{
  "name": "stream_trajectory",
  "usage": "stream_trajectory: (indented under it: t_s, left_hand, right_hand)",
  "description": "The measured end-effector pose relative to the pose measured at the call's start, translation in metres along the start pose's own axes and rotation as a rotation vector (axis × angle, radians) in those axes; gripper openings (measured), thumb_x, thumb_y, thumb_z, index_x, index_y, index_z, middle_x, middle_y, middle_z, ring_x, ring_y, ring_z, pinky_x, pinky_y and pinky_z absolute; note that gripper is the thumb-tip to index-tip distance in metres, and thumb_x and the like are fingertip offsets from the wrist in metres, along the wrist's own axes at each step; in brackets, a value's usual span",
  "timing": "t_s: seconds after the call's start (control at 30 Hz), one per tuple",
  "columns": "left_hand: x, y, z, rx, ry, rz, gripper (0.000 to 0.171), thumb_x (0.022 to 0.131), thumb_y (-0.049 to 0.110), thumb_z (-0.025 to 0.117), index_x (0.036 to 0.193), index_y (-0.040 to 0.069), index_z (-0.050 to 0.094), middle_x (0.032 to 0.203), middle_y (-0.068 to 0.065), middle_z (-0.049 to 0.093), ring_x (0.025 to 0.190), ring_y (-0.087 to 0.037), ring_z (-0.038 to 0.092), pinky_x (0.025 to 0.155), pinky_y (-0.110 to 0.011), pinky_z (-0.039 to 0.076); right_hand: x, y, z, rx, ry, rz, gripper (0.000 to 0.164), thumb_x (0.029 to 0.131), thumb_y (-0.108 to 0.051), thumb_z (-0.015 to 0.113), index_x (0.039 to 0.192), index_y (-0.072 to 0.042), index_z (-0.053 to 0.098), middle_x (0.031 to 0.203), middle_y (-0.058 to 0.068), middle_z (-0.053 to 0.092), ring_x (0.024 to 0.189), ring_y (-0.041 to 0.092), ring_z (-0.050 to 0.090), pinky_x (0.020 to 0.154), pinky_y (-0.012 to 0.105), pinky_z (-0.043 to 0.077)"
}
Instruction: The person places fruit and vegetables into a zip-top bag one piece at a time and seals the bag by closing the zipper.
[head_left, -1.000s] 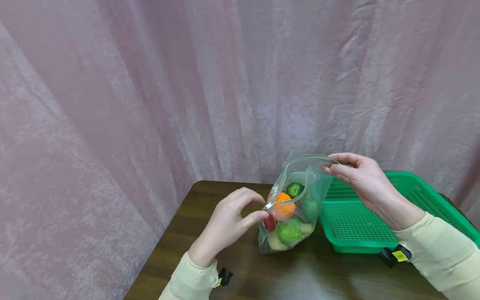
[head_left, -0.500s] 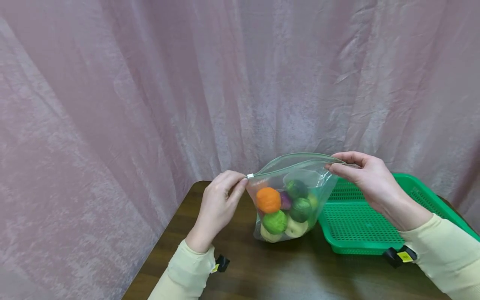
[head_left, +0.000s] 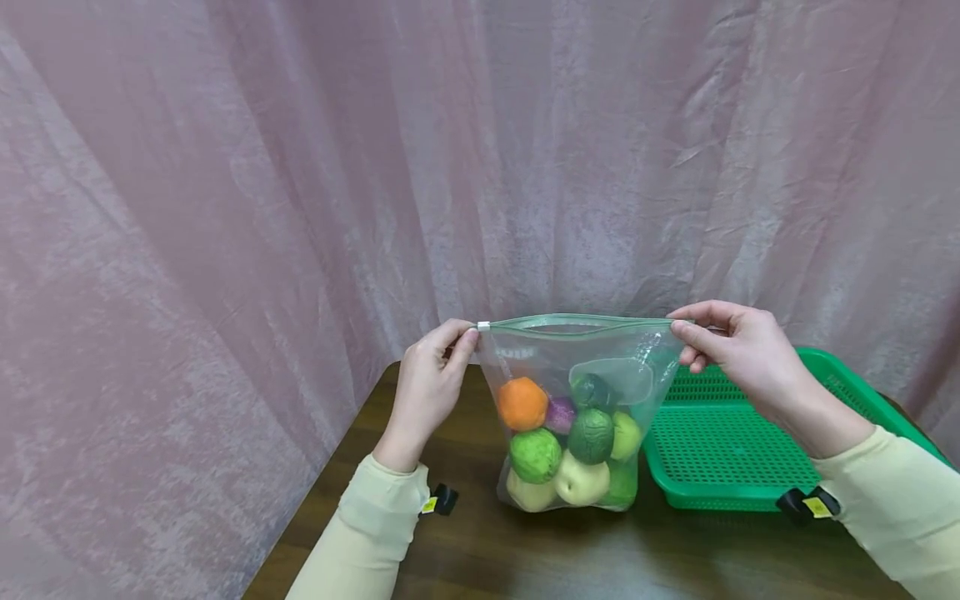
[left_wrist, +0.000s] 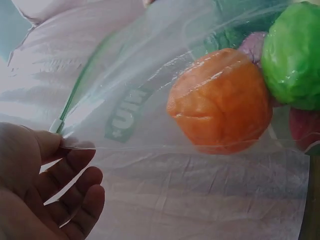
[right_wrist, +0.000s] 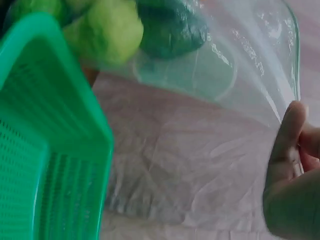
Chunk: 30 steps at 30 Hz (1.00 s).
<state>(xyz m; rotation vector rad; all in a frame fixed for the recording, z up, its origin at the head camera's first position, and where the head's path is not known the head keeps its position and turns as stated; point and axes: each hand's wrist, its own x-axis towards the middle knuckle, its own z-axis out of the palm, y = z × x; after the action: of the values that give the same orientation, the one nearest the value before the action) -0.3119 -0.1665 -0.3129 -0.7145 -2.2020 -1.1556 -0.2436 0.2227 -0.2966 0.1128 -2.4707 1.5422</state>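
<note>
A clear zip bag (head_left: 495, 358) stands upright on the table, its green-edged mouth stretched between the two hands and parted a little in the middle. Inside are several pieces of produce: an orange ball-shaped one (head_left: 522, 404), a light green one (head_left: 535, 456), dark green ones, a purple one (head_left: 560, 414) and pale yellow ones. My left hand (head_left: 429, 379) pinches the bag's top left corner, right by the white slider (head_left: 483, 326). Between thumb and forefinger, my right hand (head_left: 750, 358) pinches the top right corner. In the left wrist view, the left hand's other fingers curl loosely below the corner.
A green perforated basket (head_left: 663, 492) sits on the table just right of the bag, partly beneath the right forearm. The brown wooden table (head_left: 480, 550) reaches back to a pink curtain (head_left: 450, 167).
My left hand has moved left and up with the slider corner, pulling the bag's mouth from wide and round to nearly straight. The bag now faces forward; the right hand has shifted slightly right.
</note>
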Motion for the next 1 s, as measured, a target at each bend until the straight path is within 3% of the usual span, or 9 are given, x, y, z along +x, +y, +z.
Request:
stream_trajectory:
  t_s: [0.07, 0.13, 0.23, 0.33, 0.43, 0.63, 0.83, 1.0]
  left_hand:
    - [-0.001, 0.000, 0.001, 0.009, -0.010, 0.004, 0.015, 0.111, 0.019, 0.069, 0.100, 0.013, 0.077, 0.084, 0.001, 0.066, 0.070, -0.017, 0.054, 0.064, -0.033, 0.044]
    - [-0.001, 0.001, 0.002, 0.015, -0.009, 0.022, 0.015, 0.111, 0.018, 0.069, 0.099, 0.013, 0.077, 0.083, 0.002, 0.067, 0.068, -0.016, 0.053, 0.063, -0.033, 0.044]
    - [0.000, 0.003, 0.006, 0.019, -0.006, 0.065, 0.014, 0.111, 0.016, 0.069, 0.100, 0.013, 0.078, 0.086, 0.003, 0.071, 0.071, -0.013, 0.060, 0.064, -0.032, 0.047]
    - [0.001, 0.008, 0.012, 0.033, -0.006, 0.108, 0.014, 0.110, 0.016, 0.070, 0.100, 0.013, 0.078, 0.084, 0.004, 0.070, 0.071, -0.012, 0.061, 0.064, -0.033, 0.048]
    - [0.002, 0.013, 0.018, 0.064, -0.010, 0.147, 0.014, 0.110, 0.017, 0.070, 0.099, 0.013, 0.077, 0.082, 0.005, 0.069, 0.070, -0.013, 0.059, 0.064, -0.033, 0.048]
    - [-0.002, 0.023, 0.024, 0.102, -0.047, 0.204, 0.016, 0.112, 0.019, 0.068, 0.099, 0.014, 0.077, 0.084, 0.008, 0.070, 0.074, -0.013, 0.058, 0.067, -0.034, 0.049]
    - [-0.004, 0.027, 0.022, 0.090, -0.063, 0.247, 0.017, 0.113, 0.021, 0.066, 0.102, 0.015, 0.079, 0.087, 0.009, 0.070, 0.079, -0.012, 0.060, 0.070, -0.033, 0.051]
    - [-0.003, 0.029, 0.023, 0.084, -0.051, 0.258, 0.014, 0.112, 0.022, 0.068, 0.106, 0.016, 0.079, 0.086, 0.010, 0.070, 0.077, -0.012, 0.058, 0.068, -0.033, 0.050]
  right_hand:
    - [0.001, -0.001, 0.002, -0.133, 0.026, -0.045, 0.039, 0.111, -0.034, 0.070, 0.138, -0.006, 0.071, 0.106, 0.008, 0.076, 0.087, 0.019, 0.070, 0.077, 0.024, 0.057]
    - [0.002, -0.008, 0.008, -0.260, 0.068, -0.124, 0.035, 0.110, -0.033, 0.072, 0.136, -0.009, 0.074, 0.116, 0.009, 0.073, 0.099, 0.023, 0.068, 0.081, 0.033, 0.056]
    - [0.004, -0.028, 0.025, -0.420, 0.139, -0.310, 0.030, 0.105, -0.028, 0.079, 0.130, -0.013, 0.077, 0.123, 0.008, 0.072, 0.114, 0.030, 0.063, 0.088, 0.046, 0.052]
    - [0.008, -0.051, 0.051, -0.471, 0.130, -0.518, 0.031, 0.098, -0.023, 0.087, 0.127, -0.014, 0.080, 0.123, 0.005, 0.074, 0.118, 0.033, 0.062, 0.092, 0.055, 0.051]
    - [0.011, -0.068, 0.077, -0.494, 0.059, -0.645, 0.034, 0.095, -0.024, 0.090, 0.126, -0.015, 0.081, 0.119, 0.001, 0.076, 0.115, 0.029, 0.066, 0.091, 0.051, 0.055]
    - [0.016, -0.088, 0.107, -0.554, -0.048, -0.628, 0.031, 0.098, -0.031, 0.087, 0.125, -0.016, 0.081, 0.113, -0.006, 0.077, 0.107, 0.020, 0.072, 0.083, 0.043, 0.060]
    - [0.020, -0.095, 0.114, -0.596, -0.045, -0.675, 0.010, 0.100, -0.027, 0.085, 0.108, -0.021, 0.084, 0.099, -0.010, 0.076, 0.091, 0.014, 0.070, 0.074, 0.040, 0.059]
    - [0.021, -0.094, 0.113, -0.612, -0.025, -0.699, 0.004, 0.100, -0.026, 0.084, 0.099, -0.022, 0.083, 0.093, -0.012, 0.074, 0.083, 0.013, 0.067, 0.070, 0.039, 0.056]
